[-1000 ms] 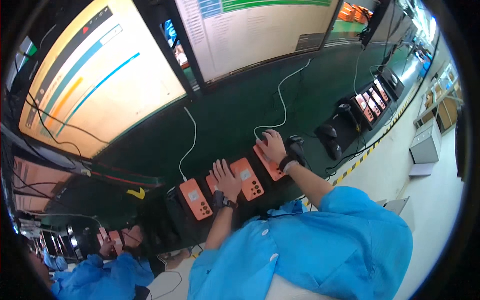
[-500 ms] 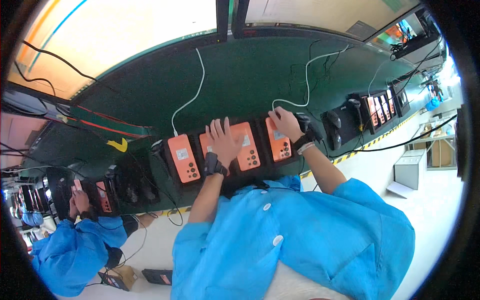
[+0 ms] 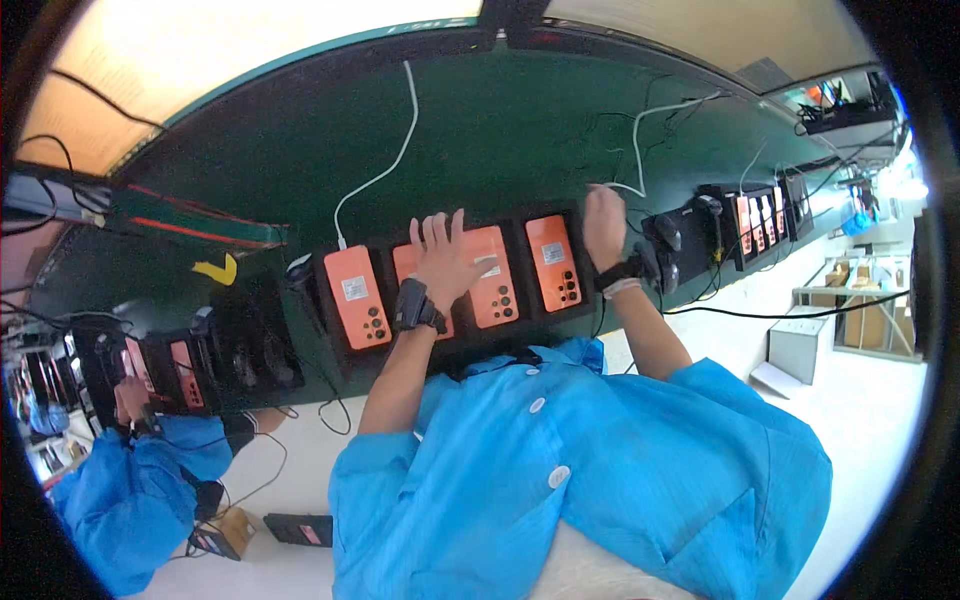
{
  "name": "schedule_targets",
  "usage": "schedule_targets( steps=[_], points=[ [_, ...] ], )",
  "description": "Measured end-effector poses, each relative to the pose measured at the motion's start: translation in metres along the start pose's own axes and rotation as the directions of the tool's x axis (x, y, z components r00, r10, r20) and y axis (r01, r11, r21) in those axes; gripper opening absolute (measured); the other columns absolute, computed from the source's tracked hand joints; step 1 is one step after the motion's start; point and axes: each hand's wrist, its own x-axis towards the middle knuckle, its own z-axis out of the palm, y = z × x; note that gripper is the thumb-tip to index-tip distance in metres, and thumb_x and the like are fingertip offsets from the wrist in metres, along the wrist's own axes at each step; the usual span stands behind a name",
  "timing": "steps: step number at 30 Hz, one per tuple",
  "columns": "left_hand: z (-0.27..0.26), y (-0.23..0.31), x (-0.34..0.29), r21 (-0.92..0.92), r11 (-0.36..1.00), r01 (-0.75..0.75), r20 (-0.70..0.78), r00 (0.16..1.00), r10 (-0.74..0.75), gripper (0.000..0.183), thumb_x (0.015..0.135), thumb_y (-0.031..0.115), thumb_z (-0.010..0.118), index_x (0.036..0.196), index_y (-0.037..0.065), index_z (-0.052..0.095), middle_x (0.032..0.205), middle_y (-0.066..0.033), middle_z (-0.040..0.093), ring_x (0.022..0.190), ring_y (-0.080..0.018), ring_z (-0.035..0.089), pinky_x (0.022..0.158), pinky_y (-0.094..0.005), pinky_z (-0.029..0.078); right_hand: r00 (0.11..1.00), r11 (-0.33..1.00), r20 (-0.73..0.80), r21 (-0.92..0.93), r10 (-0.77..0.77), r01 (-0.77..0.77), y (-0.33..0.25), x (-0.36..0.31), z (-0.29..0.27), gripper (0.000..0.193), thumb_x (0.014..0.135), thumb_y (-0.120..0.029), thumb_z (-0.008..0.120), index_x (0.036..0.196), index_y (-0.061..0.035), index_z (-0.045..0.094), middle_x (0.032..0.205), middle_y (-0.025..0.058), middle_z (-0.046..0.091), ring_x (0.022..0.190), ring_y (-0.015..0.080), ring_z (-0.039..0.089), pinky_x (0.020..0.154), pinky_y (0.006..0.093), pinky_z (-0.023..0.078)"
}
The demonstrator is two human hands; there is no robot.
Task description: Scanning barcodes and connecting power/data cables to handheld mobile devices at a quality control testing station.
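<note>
Several coral-orange phones lie face down in a row in a black tray [image 3: 518,262]. My left hand [image 3: 440,265] rests with fingers spread over the second phone [image 3: 404,262], hiding most of it; its thumb reaches the label of the third phone [image 3: 494,300]. On the far left phone [image 3: 356,300], a white cable [image 3: 392,172] is plugged into the top edge. My right hand [image 3: 604,228] is closed, raised right of the rightmost phone [image 3: 553,262], on the end of another white cable [image 3: 638,160]. The plug itself is hidden by the fingers. No cable shows at the rightmost phone's top.
A dark handheld scanner [image 3: 668,250] stands right of my right hand, another dark device [image 3: 303,275] left of the tray. More phones [image 3: 757,225] lie in a tray farther right. Large monitors [image 3: 270,40] line the back. A co-worker's hand [image 3: 131,398] is at phones on the left.
My right hand has moved right, off the top of the rightmost phone, and the cable end has gone with it. My left hand stays spread over the second phone. The view has shifted slightly.
</note>
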Motion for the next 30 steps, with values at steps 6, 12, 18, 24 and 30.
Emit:
schedule_targets(
  steps=[6, 12, 18, 24, 30],
  points=[
    [-0.003, -0.001, 0.007, 0.023, 1.0, -0.008, 0.128, 0.992, 0.005, 0.096, 0.071, 0.068, 0.065, 0.135, 0.002, 0.04, 0.126, -0.0183, 0.042, 0.123, -0.0369, 0.034, 0.109, -0.0566, 0.016, 0.885, 0.889, 0.088, -0.041, 0.458, -0.456, 0.095, -0.047, 0.0, 0.049, 0.084, -0.028, 0.067, 0.11, 0.009, 0.048, 0.108, 0.0241, 0.057, 0.103, 0.0354, 0.054, 0.094, 0.0425, 0.04],
    [-0.005, 0.001, 0.01, -0.006, 0.998, -0.062, 0.198, 0.978, 0.062, 0.097, 0.072, 0.068, 0.064, 0.137, 0.002, 0.037, 0.127, -0.018, 0.041, 0.122, -0.0366, 0.034, 0.107, -0.0556, 0.019, 0.835, 0.834, 0.262, 0.151, 0.484, -0.531, 0.138, -0.066, -0.002, 0.057, 0.075, -0.016, 0.074, 0.112, 0.0045, 0.037, 0.098, 0.0151, 0.055, 0.094, 0.0243, 0.059, 0.079, 0.0363, 0.049],
    [0.003, -0.002, 0.005, 0.015, 0.998, -0.06, 0.169, 0.984, 0.056, 0.097, 0.072, 0.069, 0.064, 0.136, 0.001, 0.039, 0.126, -0.0179, 0.043, 0.122, -0.0369, 0.035, 0.106, -0.0558, 0.02, 0.927, 0.911, 0.165, 0.192, 0.336, -0.364, 0.076, -0.078, -0.037, 0.046, 0.078, -0.005, 0.067, 0.11, 0.0001, 0.035, 0.085, 0.0095, 0.056, 0.062, 0.0127, 0.058, 0.053, 0.0272, 0.049],
    [0.006, -0.002, 0.012, 0.061, 0.995, -0.081, 0.112, 0.991, 0.074, 0.096, 0.072, 0.07, 0.063, 0.135, 0.001, 0.042, 0.127, -0.019, 0.045, 0.121, -0.0375, 0.037, 0.106, -0.0567, 0.019, 0.739, 0.839, 0.65, 0.294, 0.175, -0.457, -0.066, -0.101, -0.058, 0.052, 0.077, -0.009, 0.072, 0.112, 0.003, 0.035, 0.102, 0.0182, 0.056, 0.093, 0.0208, 0.058, 0.079, 0.0363, 0.049],
    [0.02, -0.01, 0.007, 0.139, 0.984, -0.112, -0.064, 0.991, 0.121, 0.096, 0.072, 0.073, 0.057, 0.134, 0.0, 0.045, 0.127, -0.0201, 0.049, 0.122, -0.0369, 0.041, 0.107, -0.0568, 0.022, 0.769, 0.905, 0.631, 0.261, 0.103, -0.336, -0.082, -0.126, -0.029, 0.062, 0.079, -0.014, 0.07, 0.121, 0.0099, 0.032, 0.102, 0.0213, 0.056, 0.099, 0.0305, 0.059, 0.085, 0.0403, 0.048]
  ],
)
